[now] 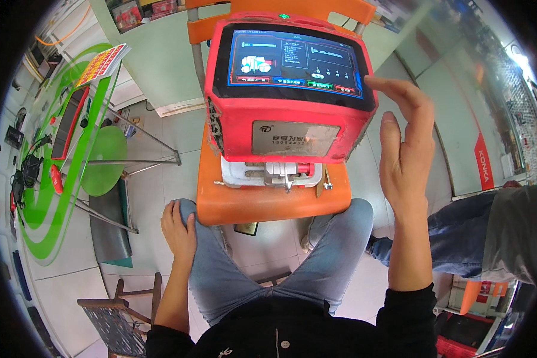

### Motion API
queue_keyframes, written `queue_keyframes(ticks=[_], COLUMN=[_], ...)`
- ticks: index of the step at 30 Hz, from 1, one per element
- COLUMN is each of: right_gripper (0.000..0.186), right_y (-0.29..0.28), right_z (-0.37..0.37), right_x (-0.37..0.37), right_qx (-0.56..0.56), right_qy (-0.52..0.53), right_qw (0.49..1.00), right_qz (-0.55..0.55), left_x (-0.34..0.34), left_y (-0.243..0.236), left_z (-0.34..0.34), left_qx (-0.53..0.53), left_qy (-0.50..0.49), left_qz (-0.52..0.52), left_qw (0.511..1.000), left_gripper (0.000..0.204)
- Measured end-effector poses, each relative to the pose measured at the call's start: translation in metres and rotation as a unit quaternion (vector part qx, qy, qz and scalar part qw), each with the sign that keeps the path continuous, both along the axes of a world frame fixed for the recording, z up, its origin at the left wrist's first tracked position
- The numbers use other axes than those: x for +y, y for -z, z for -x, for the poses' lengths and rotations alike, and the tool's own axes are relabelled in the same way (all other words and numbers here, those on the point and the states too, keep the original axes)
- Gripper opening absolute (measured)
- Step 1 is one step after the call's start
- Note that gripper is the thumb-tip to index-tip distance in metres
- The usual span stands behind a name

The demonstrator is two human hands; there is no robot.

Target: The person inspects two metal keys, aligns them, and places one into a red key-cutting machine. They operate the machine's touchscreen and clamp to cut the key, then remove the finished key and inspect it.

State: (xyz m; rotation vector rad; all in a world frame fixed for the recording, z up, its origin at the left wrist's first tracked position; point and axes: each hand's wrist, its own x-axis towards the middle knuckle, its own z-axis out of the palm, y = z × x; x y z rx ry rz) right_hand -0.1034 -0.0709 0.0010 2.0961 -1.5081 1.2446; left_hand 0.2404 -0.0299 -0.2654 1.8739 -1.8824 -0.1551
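Observation:
A red key-cutting machine (232, 122) stands on an orange chair (268, 206) in front of my knees. Its tilted touchscreen (295, 59) is lit, showing key outlines and coloured buttons. Below the red housing, a metal clamp (277, 173) sits on the grey base; whether it grips a key is too small to tell. My right hand (407, 140) is raised beside the screen's right edge, index finger stretched toward it and thumb apart, holding nothing. Whether the fingertip touches the screen edge, I cannot tell. My left hand (179, 231) lies on my left thigh, fingers extended. A key (320, 187) lies by the base's right end.
On the left is a green-and-glass table (48, 232) carrying a red-edged device (70, 122) and dark cables. A wooden stool (116, 316) stands at lower left. A phone-like slab (246, 228) lies on the floor. Another person's leg (459, 238) is at right, near a glass counter (438, 113).

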Motion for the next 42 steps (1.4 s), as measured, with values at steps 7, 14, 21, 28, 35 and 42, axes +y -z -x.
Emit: queue_keyframes(ticks=[7, 14, 21, 28, 35, 42], right_gripper=[0.034, 0.03, 0.028, 0.028, 0.029, 0.031], right_y=[0.0, -0.002, -0.004, -0.003, -0.005, -0.003], right_z=[-0.005, -0.01, -0.016, -0.016, -0.011, -0.008], right_x=[-0.002, -0.009, -0.024, -0.025, -0.023, -0.016], right_qx=[0.019, 0.045, 0.076, 0.085, 0.07, 0.043], right_qy=[-0.003, -0.009, -0.009, -0.003, -0.008, -0.009], right_qw=[1.0, 0.999, 0.997, 0.996, 0.998, 0.999], right_qz=[-0.021, -0.025, -0.008, -0.008, 0.003, -0.003], left_x=[0.0, 0.0, 0.0, 0.0, 0.0, 0.0], left_y=[0.001, 0.001, 0.001, 0.0, -0.001, 0.002], left_z=[0.0, 0.0, 0.0, 0.0, 0.0, -0.001], left_qx=[-0.004, -0.001, -0.004, 0.003, 0.002, 0.007], left_qy=[0.002, 0.0, -0.005, -0.001, 0.0, 0.002], left_qz=[0.009, 0.01, 0.005, -0.004, 0.005, 0.016], left_qw=[1.0, 1.0, 1.0, 1.0, 1.0, 1.0], left_gripper=[0.044, 0.044, 0.045, 0.045, 0.044, 0.043])
